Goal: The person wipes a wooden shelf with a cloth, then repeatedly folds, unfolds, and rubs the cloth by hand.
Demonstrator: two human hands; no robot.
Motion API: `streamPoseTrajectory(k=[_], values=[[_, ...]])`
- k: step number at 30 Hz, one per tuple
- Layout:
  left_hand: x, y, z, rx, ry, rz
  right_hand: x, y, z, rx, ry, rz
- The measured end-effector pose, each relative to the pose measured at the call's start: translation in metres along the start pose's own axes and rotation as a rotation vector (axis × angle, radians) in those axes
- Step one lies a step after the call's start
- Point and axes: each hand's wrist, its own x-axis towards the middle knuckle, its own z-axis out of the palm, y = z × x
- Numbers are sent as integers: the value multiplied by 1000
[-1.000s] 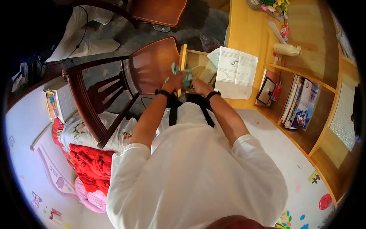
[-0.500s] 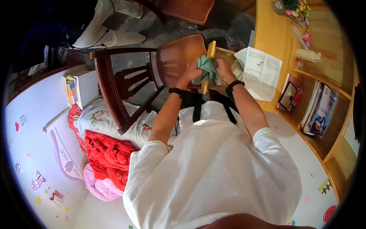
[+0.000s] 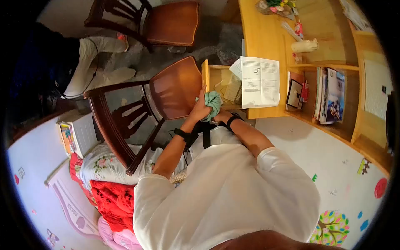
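Observation:
A crumpled green cloth (image 3: 213,103) lies against the near end of a pulled-out wooden drawer's front panel (image 3: 205,74). My left hand (image 3: 201,110) is closed on the cloth from the left, with its fingers pointing up along the panel. My right hand (image 3: 222,116) is at the cloth's lower right edge, by the near corner of the drawer; its fingers are mostly hidden. Inside the drawer (image 3: 217,77) are papers or booklets (image 3: 231,92). An unfolded printed sheet (image 3: 261,81) lies over the desk edge and partly over the drawer.
A brown wooden chair (image 3: 175,89) stands just left of the drawer, with another chair (image 3: 173,25) beyond it. The desk (image 3: 260,37) carries a shelf with books (image 3: 331,96). Another person's legs (image 3: 100,79) are at upper left. A bed with red bedding (image 3: 112,200) is at lower left.
Both hands and the cloth have moved from the middle of the drawer front to its near end. My right hand has come off the drawer's inner side. The view has shifted.

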Motion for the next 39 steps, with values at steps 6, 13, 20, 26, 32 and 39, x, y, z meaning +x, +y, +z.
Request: streamPoseTrajectory(k=[6,13,20,26,32,39], values=[[10,0,22,210,-9,129,-17,46,-54,-7,303,-361],[-9,27,120,183,-269,71,-72,145,-29,98,603,-764],[-29,58,289,292,-564,301,-26,334,135,362,674,-583],[-26,87,412,299,-679,500,-180,422,122,618,1077,-755],[-67,163,500,400,-569,937,-344,429,121,1435,1104,-798],[-94,261,540,354,-406,1265,-467,386,88,1718,1363,-1380]])
